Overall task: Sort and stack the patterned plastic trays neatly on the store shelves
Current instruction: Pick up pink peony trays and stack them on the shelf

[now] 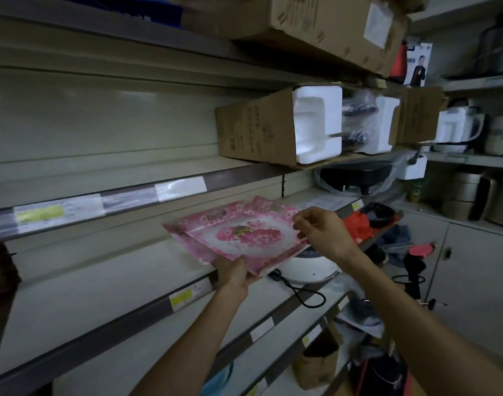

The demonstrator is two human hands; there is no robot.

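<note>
Gripping pink trays (238,235) w/ left hand (233,271) at near edge; right hand (320,230) pinching far edge.

No legible txt anywhere. Shelf-edge price tags (38,214), left-centre & lower centre of frame: yellow/white, print too blurred. Cardboard box (253,130), centre-right: dark print + QR-like mark, unreadable. White label (378,22) on top box, upper right: blank/blurred. Poster (418,64), upper right: txt too small.
</note>
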